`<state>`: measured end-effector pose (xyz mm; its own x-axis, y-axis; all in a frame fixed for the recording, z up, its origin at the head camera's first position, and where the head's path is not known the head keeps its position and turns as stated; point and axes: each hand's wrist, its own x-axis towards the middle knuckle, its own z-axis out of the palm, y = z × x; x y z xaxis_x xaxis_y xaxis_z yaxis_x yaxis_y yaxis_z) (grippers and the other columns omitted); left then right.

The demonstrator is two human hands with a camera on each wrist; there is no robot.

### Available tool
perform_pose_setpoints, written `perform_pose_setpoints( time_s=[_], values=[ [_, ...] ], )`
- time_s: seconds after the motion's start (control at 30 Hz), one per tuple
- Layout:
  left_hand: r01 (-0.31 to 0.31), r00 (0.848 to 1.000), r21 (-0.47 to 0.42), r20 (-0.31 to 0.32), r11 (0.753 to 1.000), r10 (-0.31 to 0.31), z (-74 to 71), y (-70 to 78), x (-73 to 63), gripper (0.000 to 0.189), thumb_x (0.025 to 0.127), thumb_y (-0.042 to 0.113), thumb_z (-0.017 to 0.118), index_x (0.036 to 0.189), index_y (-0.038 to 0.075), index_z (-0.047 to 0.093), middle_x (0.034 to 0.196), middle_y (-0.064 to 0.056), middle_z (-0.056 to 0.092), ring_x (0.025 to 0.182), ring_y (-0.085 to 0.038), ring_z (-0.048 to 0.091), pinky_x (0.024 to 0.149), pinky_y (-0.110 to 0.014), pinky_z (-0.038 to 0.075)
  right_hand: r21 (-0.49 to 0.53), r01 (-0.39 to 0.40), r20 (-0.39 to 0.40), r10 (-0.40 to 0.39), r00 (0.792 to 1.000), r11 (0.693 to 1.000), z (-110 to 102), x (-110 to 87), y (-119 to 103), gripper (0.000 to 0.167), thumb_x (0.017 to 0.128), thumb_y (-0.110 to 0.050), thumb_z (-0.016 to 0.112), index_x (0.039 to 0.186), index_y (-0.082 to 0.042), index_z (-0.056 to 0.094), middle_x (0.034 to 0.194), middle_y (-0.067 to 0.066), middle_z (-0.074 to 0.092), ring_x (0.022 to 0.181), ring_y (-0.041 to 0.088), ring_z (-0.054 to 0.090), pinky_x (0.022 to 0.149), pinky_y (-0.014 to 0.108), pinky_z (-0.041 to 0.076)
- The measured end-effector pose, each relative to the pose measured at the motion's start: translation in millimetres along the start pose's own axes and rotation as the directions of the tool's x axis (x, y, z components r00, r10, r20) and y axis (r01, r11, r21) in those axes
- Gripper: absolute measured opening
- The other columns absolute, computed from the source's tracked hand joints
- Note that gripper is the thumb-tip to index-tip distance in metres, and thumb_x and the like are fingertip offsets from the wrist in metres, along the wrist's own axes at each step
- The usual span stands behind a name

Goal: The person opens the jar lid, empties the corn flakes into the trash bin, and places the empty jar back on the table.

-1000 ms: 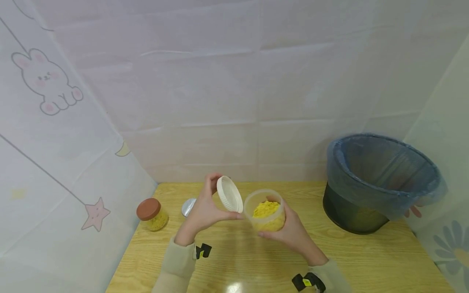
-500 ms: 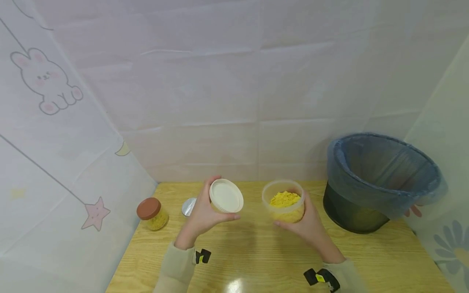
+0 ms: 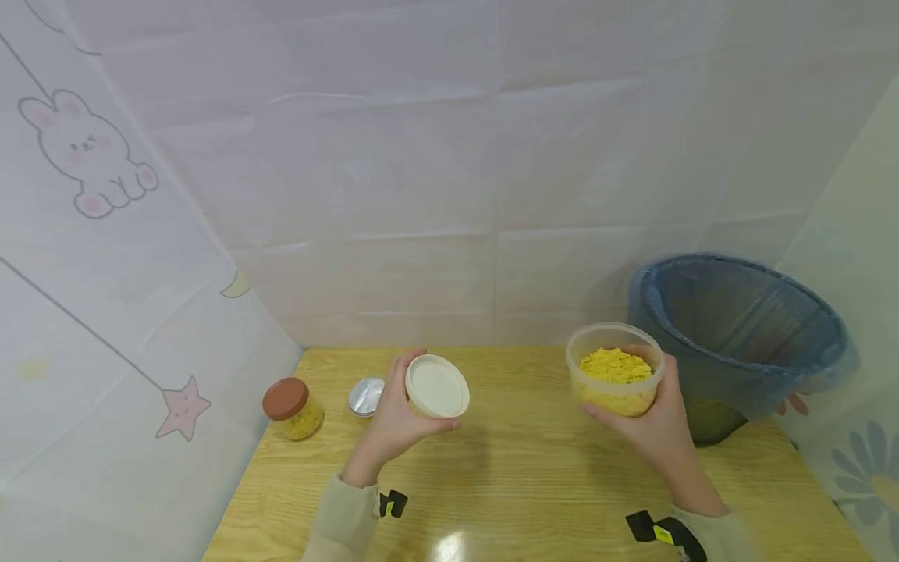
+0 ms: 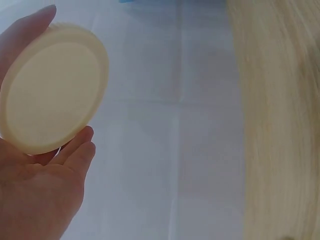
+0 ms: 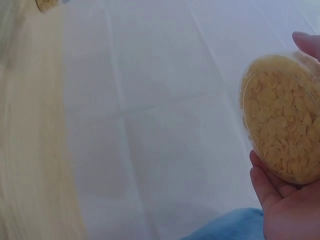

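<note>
The right hand [image 3: 660, 421] curls round a clear plastic tub [image 3: 612, 400], thumb on its near side; the other fingers are partly hidden behind the tub, which is held up off the wood-grain table [image 3: 520, 492]. Yellow flakes [image 3: 615, 365] fill its lower part. In the head view, tub and hand cover part of the black bin [image 3: 705, 423]; whether they touch it cannot be told. A blue bag [image 3: 744, 382] lines the bin, its bottom out of sight. The right wrist view cuts off the tub at the edge.

The left hand [image 3: 399, 428] pinches a white lid [image 3: 437, 386] by the rim between thumb and fingers, tilted, well apart from the tub; the left wrist view crops this hand. Just beside it, a silver disc [image 3: 366, 396] is partly covered by the hand.

In all there are two hands, one open tub, one white lid, one silver disc, one bin, and one brown-capped jar [image 3: 303, 422] at the table's left. The flakes are too many to count.
</note>
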<state>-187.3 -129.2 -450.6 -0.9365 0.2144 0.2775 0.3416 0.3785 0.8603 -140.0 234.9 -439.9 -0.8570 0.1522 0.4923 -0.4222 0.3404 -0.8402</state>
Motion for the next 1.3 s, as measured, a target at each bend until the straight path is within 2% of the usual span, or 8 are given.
perform_pose_setpoints(
  time_s=[0.2, 0.33, 0.6, 0.83, 1.03, 1.3],
  values=[
    [0.016, 1.0, -0.036, -0.007, 0.999, -0.016, 5.2, -3.9, -3.4, 0.11, 0.058, 0.03, 0.1, 0.15, 0.026, 0.039, 0.138, 0.001, 0.045, 0.123, -0.026, 0.049, 0.097, -0.054, 0.045, -0.024, 0.012, -0.093, -0.014, 0.996, 1.0, -21.0, 5.3, -9.5, 0.109, 0.057, 0.022, 0.088, 0.15, -0.005, 0.036, 0.138, 0.004, 0.049, 0.118, 0.015, 0.05, 0.09, 0.016, 0.042],
    [0.033, 0.999, -0.041, 0.001, 0.999, -0.033, 7.7, -6.0, -5.4, 0.109, 0.059, 0.032, 0.1, 0.15, 0.026, 0.039, 0.137, 0.001, 0.045, 0.121, -0.025, 0.049, 0.096, -0.052, 0.046, -0.027, 0.014, -0.149, -0.018, 0.989, 1.0, -35.1, 9.5, -16.1, 0.107, 0.056, 0.026, 0.085, 0.148, -0.003, 0.039, 0.138, 0.005, 0.046, 0.118, 0.017, 0.05, 0.088, 0.015, 0.044],
    [0.06, 0.998, -0.062, 0.014, 0.996, -0.059, 12.6, -8.8, -10.0, 0.107, 0.06, 0.036, 0.1, 0.149, 0.026, 0.04, 0.137, -0.003, 0.045, 0.118, -0.028, 0.053, 0.092, -0.05, 0.049, -0.081, 0.074, -0.255, -0.092, 0.963, 0.994, -60.2, 18.5, -18.4, 0.107, 0.049, 0.03, 0.082, 0.145, 0.003, 0.043, 0.135, 0.006, 0.051, 0.116, 0.018, 0.052, 0.089, 0.016, 0.044],
    [0.064, 0.998, -0.061, 0.033, 0.996, -0.063, 17.4, -13.9, -12.0, 0.108, 0.061, 0.037, 0.099, 0.149, 0.024, 0.04, 0.137, -0.002, 0.046, 0.117, -0.026, 0.052, 0.093, -0.048, 0.049, -0.084, 0.027, -0.312, -0.052, 0.949, 0.996, -79.2, 20.3, -14.4, 0.101, 0.055, 0.028, 0.081, 0.145, -0.003, 0.046, 0.136, 0.006, 0.053, 0.115, 0.016, 0.052, 0.086, 0.015, 0.044],
    [0.057, 0.998, -0.047, 0.035, 0.997, -0.055, 18.6, -16.2, -12.3, 0.107, 0.061, 0.04, 0.099, 0.149, 0.026, 0.039, 0.137, 0.0, 0.046, 0.117, -0.024, 0.051, 0.093, -0.048, 0.048, -0.132, 0.05, -0.35, -0.093, 0.932, 0.99, -92.0, 22.6, -13.6, 0.101, 0.055, 0.026, 0.081, 0.145, -0.004, 0.048, 0.134, 0.004, 0.056, 0.114, 0.015, 0.053, 0.085, 0.015, 0.043],
    [0.076, 0.996, -0.042, 0.046, 0.996, -0.074, 20.2, -17.4, -14.3, 0.11, 0.062, 0.04, 0.099, 0.151, 0.024, 0.036, 0.139, -0.001, 0.044, 0.12, -0.025, 0.049, 0.096, -0.05, 0.046, -0.149, 0.028, -0.397, -0.086, 0.914, 0.988, -104.7, 22.7, -16.7, 0.099, 0.062, 0.02, 0.082, 0.145, -0.011, 0.036, 0.135, 0.005, 0.052, 0.117, 0.015, 0.053, 0.092, 0.017, 0.043]
  ],
)
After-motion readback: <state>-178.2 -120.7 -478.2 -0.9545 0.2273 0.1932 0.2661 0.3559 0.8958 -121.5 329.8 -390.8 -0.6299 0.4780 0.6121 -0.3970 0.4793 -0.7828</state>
